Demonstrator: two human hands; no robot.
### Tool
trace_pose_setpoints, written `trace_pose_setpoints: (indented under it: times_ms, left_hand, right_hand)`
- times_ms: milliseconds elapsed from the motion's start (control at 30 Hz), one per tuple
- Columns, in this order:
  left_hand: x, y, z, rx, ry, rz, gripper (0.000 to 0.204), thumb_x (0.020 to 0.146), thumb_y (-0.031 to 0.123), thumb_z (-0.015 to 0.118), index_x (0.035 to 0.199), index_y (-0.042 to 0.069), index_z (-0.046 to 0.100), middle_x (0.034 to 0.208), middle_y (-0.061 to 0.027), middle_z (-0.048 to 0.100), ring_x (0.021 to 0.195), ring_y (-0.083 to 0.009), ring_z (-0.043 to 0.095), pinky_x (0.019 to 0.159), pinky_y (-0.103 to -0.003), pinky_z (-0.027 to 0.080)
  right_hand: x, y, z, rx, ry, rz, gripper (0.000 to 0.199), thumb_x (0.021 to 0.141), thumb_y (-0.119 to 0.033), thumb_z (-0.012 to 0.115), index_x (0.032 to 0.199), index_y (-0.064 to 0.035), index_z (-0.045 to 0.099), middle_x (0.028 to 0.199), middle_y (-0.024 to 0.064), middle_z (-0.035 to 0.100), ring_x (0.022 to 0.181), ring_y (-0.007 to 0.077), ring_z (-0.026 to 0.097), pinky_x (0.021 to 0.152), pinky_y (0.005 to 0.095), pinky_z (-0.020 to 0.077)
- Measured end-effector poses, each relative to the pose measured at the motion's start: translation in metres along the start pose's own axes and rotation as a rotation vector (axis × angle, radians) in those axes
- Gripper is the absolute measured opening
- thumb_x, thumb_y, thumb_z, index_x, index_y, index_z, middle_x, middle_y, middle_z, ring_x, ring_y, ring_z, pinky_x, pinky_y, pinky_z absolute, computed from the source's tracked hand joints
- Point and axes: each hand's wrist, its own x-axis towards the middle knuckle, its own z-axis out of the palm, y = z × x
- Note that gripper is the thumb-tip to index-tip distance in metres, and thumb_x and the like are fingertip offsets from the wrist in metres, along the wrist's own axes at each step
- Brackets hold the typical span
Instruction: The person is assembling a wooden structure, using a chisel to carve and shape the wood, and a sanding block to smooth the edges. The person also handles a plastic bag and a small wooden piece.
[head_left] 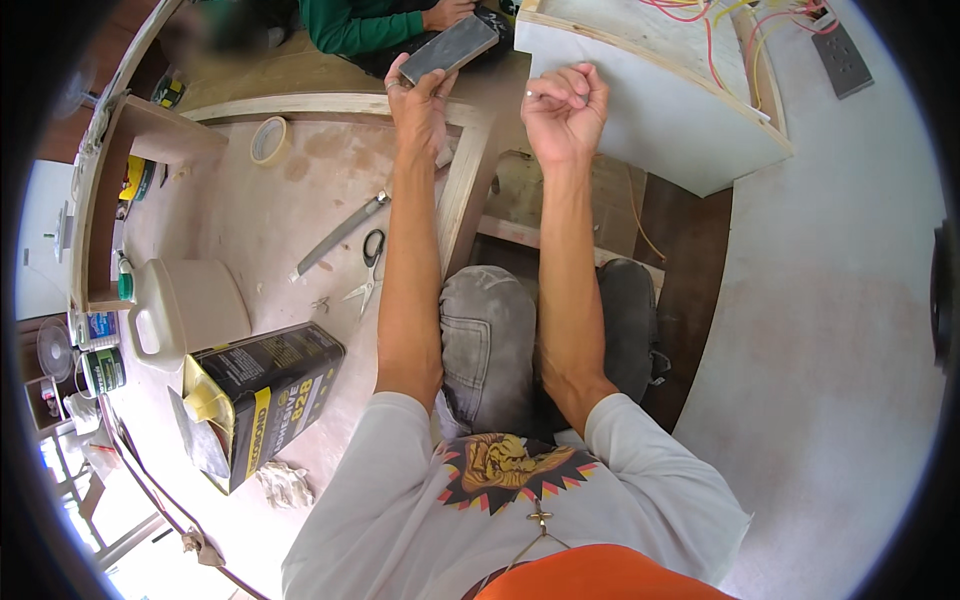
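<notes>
In my left hand (422, 108) is a flat dark grey sanding block (450, 47) with a pale edge. My thumb lies on its near side and my fingers are behind it. My right hand (567, 110) is raised to the right of it, palm side up, with the fingers curled in. Whether those fingers hold something small is hidden. Just right of that hand stands a white-faced wooden box (650, 110). Below my left hand runs the wooden edge frame (467, 190) of a dusty panel (225, 215).
On the panel lie a tape roll (270, 141), a grey-bladed tool (338, 238), scissors (368, 270), a beige jug (190, 308) and a black-yellow metal can (268, 400). Coloured wires (708, 45) rise from the box, near a dark socket plate (842, 62). Ahead sits another person in green sleeves (350, 30).
</notes>
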Motion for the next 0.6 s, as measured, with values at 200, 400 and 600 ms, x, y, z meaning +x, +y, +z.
trace_pose_setpoints:
  times_ms: [200, 400, 600]
  left_hand:
    - [0.003, -0.002, 0.000, 0.036, -0.021, -0.013, 0.071, 0.081, -0.016, 0.063, 0.140, 0.006, 0.030, 0.130, -0.0165, 0.046, 0.112, -0.0297, 0.060, 0.099, -0.045, 0.056]
    - [0.005, -0.004, 0.009, 0.042, -0.021, -0.004, 0.071, 0.081, -0.016, 0.062, 0.140, 0.005, 0.029, 0.130, -0.0166, 0.046, 0.111, -0.0285, 0.060, 0.099, -0.044, 0.056]
    - [0.005, -0.001, 0.008, 0.050, -0.023, -0.017, 0.072, 0.081, -0.016, 0.062, 0.141, 0.006, 0.029, 0.129, -0.0155, 0.045, 0.110, -0.0274, 0.060, 0.100, -0.044, 0.056]
  right_hand:
    - [-0.004, 0.004, 0.012, -0.494, 0.143, 0.042, 0.037, 0.100, -0.044, 0.060, 0.108, -0.0084, 0.065, 0.067, -0.0062, 0.053, 0.062, 0.0070, 0.048, 0.064, 0.0250, 0.0428]
    - [0.016, -0.009, 0.009, -0.351, 0.138, 0.023, 0.028, 0.101, -0.035, 0.061, 0.112, -0.0090, 0.061, 0.069, -0.0057, 0.057, 0.059, 0.0060, 0.047, 0.063, 0.0252, 0.0456]
    - [0.015, -0.002, 0.023, -0.168, 0.177, 0.000, 0.012, 0.099, -0.020, 0.063, 0.102, -0.0104, 0.057, 0.062, -0.0086, 0.044, 0.054, 0.0053, 0.043, 0.059, 0.0256, 0.0445]
